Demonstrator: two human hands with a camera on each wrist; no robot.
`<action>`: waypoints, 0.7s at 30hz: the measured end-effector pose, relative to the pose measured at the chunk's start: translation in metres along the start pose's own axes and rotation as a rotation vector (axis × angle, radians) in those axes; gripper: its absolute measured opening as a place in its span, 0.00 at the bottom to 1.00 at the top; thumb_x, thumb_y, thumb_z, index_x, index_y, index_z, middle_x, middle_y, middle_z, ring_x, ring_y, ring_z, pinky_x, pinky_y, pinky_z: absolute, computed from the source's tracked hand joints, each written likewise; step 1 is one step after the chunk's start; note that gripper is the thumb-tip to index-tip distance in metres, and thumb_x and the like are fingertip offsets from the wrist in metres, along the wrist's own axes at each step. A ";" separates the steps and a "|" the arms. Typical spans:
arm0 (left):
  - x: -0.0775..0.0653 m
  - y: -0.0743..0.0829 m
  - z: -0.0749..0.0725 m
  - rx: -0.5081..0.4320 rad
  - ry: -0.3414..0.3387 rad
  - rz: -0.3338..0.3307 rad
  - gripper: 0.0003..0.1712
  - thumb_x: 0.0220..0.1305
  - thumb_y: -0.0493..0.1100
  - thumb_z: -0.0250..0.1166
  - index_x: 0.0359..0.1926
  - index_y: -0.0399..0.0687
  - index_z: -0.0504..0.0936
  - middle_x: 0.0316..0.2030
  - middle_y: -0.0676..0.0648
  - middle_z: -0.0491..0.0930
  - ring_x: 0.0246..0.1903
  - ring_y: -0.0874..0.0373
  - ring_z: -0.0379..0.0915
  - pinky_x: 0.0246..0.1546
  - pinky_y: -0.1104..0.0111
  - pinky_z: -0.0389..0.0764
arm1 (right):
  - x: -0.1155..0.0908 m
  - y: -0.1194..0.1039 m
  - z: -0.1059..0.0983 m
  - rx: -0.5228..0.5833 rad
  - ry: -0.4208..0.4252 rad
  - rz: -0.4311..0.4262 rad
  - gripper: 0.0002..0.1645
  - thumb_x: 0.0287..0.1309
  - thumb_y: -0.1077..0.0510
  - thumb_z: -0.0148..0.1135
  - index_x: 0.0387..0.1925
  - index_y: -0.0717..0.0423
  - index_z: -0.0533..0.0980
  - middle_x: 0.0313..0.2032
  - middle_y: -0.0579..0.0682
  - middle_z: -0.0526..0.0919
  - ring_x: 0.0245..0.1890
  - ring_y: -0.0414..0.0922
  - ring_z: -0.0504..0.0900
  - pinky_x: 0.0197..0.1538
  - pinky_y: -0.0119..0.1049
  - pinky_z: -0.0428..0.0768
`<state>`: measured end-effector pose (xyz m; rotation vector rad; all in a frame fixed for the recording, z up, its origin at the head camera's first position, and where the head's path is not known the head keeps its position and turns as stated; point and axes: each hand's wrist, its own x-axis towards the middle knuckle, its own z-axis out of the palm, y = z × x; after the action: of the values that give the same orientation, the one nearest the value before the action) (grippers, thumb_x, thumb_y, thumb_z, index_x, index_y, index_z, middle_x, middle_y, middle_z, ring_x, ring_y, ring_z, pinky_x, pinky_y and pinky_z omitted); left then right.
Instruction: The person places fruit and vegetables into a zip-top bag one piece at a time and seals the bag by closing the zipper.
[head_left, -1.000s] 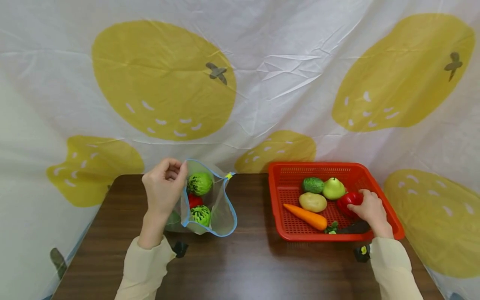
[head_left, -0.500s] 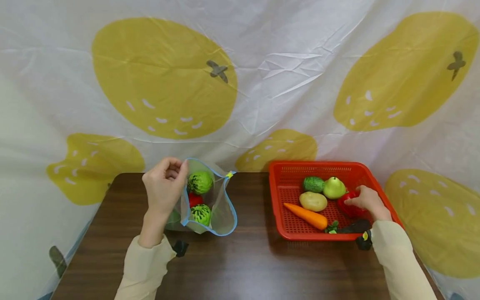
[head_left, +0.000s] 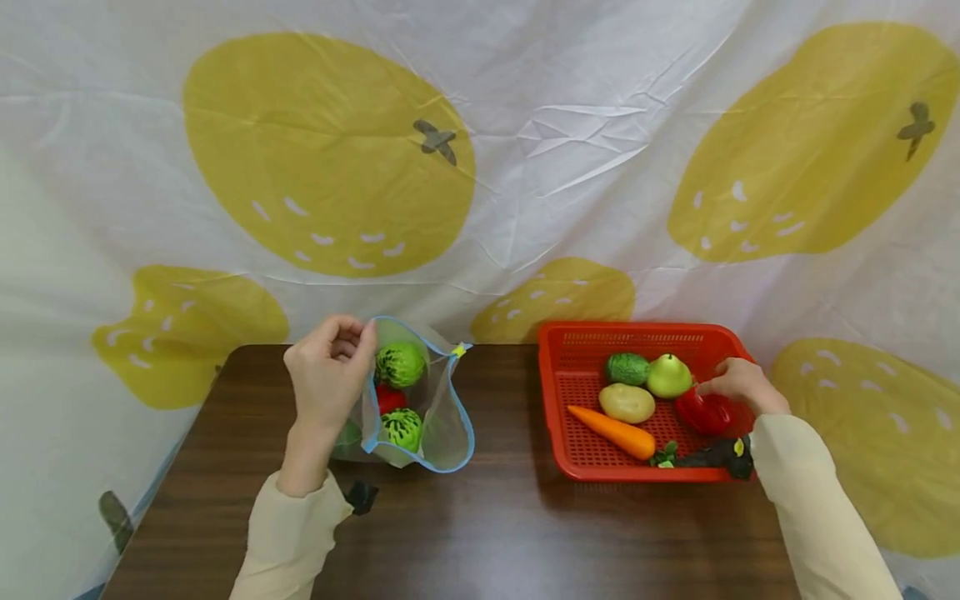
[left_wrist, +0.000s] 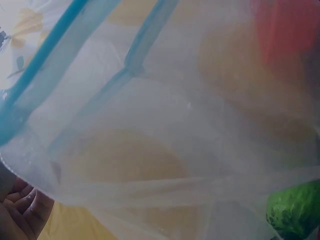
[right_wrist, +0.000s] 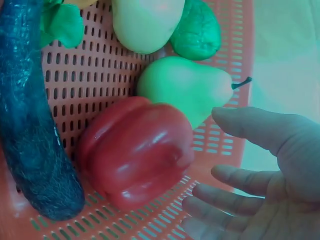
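My left hand pinches the rim of a see-through zip bag with blue edging, its mouth spread. Inside lie two green balls with dark stripes and a red piece between them. In the left wrist view the bag's translucent wall fills most of the picture, with some fingers at the lower left. My right hand is over the right side of a red basket, beside a red bell pepper. The right wrist view shows its fingers extended, apart from the pepper.
Also in the basket are a pear, a small green wrinkled vegetable, a potato, a carrot and a long dark vegetable. A patterned cloth hangs behind the brown table.
My right hand has come off the pepper and shifted back and to the right, and the pepper has turned slightly in the basket. My left hand and the bag stay put.
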<state>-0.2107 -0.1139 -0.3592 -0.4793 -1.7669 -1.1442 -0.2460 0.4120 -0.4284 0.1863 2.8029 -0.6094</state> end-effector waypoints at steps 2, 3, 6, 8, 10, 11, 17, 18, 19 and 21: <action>0.000 0.000 0.000 0.005 -0.003 -0.002 0.06 0.49 0.27 0.66 0.20 0.33 0.77 0.13 0.42 0.76 0.11 0.61 0.68 0.18 0.87 0.68 | 0.002 -0.002 -0.001 0.007 -0.011 0.010 0.38 0.50 0.52 0.64 0.50 0.82 0.64 0.49 0.76 0.70 0.47 0.68 0.70 0.50 0.59 0.72; 0.000 0.000 0.000 0.008 -0.010 -0.002 0.06 0.49 0.27 0.66 0.20 0.33 0.77 0.13 0.42 0.76 0.11 0.61 0.68 0.18 0.87 0.68 | 0.003 -0.002 0.000 0.008 -0.020 0.018 0.38 0.50 0.52 0.64 0.50 0.82 0.64 0.49 0.76 0.69 0.47 0.67 0.70 0.50 0.58 0.72; 0.000 -0.001 0.000 0.007 -0.019 0.001 0.06 0.50 0.27 0.65 0.20 0.32 0.77 0.13 0.42 0.76 0.11 0.61 0.69 0.18 0.86 0.68 | 0.006 -0.004 0.002 0.010 -0.032 0.052 0.34 0.48 0.53 0.65 0.46 0.79 0.67 0.44 0.73 0.72 0.43 0.63 0.71 0.47 0.54 0.74; -0.001 -0.001 0.000 0.007 -0.021 0.000 0.06 0.50 0.27 0.65 0.20 0.32 0.77 0.13 0.43 0.76 0.11 0.61 0.69 0.17 0.86 0.68 | 0.008 -0.004 0.005 0.006 -0.032 0.074 0.29 0.46 0.53 0.67 0.38 0.76 0.68 0.36 0.68 0.73 0.37 0.59 0.71 0.42 0.49 0.75; -0.001 -0.002 0.000 0.007 -0.018 -0.001 0.06 0.49 0.27 0.65 0.20 0.33 0.77 0.13 0.43 0.75 0.11 0.62 0.68 0.17 0.86 0.68 | 0.010 -0.004 0.009 -0.013 -0.025 0.080 0.25 0.44 0.53 0.68 0.33 0.71 0.68 0.31 0.61 0.72 0.33 0.55 0.71 0.37 0.45 0.74; -0.001 -0.002 0.000 0.009 -0.019 -0.001 0.06 0.49 0.27 0.65 0.20 0.33 0.77 0.13 0.43 0.75 0.11 0.63 0.68 0.17 0.86 0.68 | 0.012 -0.003 0.010 -0.023 -0.029 0.086 0.23 0.44 0.53 0.68 0.29 0.67 0.68 0.28 0.57 0.70 0.31 0.53 0.69 0.35 0.43 0.73; -0.001 -0.001 0.000 0.006 -0.021 0.002 0.06 0.50 0.27 0.65 0.20 0.32 0.77 0.14 0.42 0.76 0.11 0.60 0.69 0.18 0.86 0.68 | 0.019 0.000 0.018 -0.074 -0.093 0.085 0.21 0.45 0.53 0.68 0.16 0.53 0.63 0.18 0.46 0.61 0.22 0.44 0.64 0.27 0.35 0.67; -0.001 -0.001 0.000 0.004 -0.017 0.004 0.06 0.50 0.27 0.65 0.20 0.32 0.77 0.14 0.42 0.76 0.11 0.60 0.69 0.17 0.86 0.68 | 0.019 -0.001 0.018 -0.077 -0.096 0.082 0.21 0.44 0.54 0.68 0.15 0.52 0.63 0.17 0.45 0.61 0.21 0.43 0.64 0.27 0.34 0.66; -0.001 -0.001 0.000 0.003 -0.013 0.005 0.06 0.50 0.27 0.65 0.20 0.33 0.77 0.14 0.42 0.76 0.11 0.59 0.69 0.17 0.86 0.68 | 0.020 -0.001 0.019 -0.077 -0.094 0.082 0.21 0.44 0.54 0.69 0.14 0.52 0.63 0.16 0.45 0.61 0.20 0.43 0.64 0.26 0.34 0.66; -0.001 0.000 0.000 -0.002 -0.008 0.009 0.06 0.49 0.27 0.65 0.20 0.33 0.78 0.14 0.42 0.76 0.11 0.58 0.69 0.17 0.86 0.68 | 0.019 -0.002 0.019 -0.083 -0.090 0.091 0.20 0.44 0.54 0.68 0.14 0.52 0.65 0.16 0.45 0.62 0.20 0.43 0.65 0.26 0.34 0.68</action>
<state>-0.2106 -0.1134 -0.3601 -0.4928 -1.7689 -1.1393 -0.2602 0.4035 -0.4497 0.2612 2.7103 -0.4681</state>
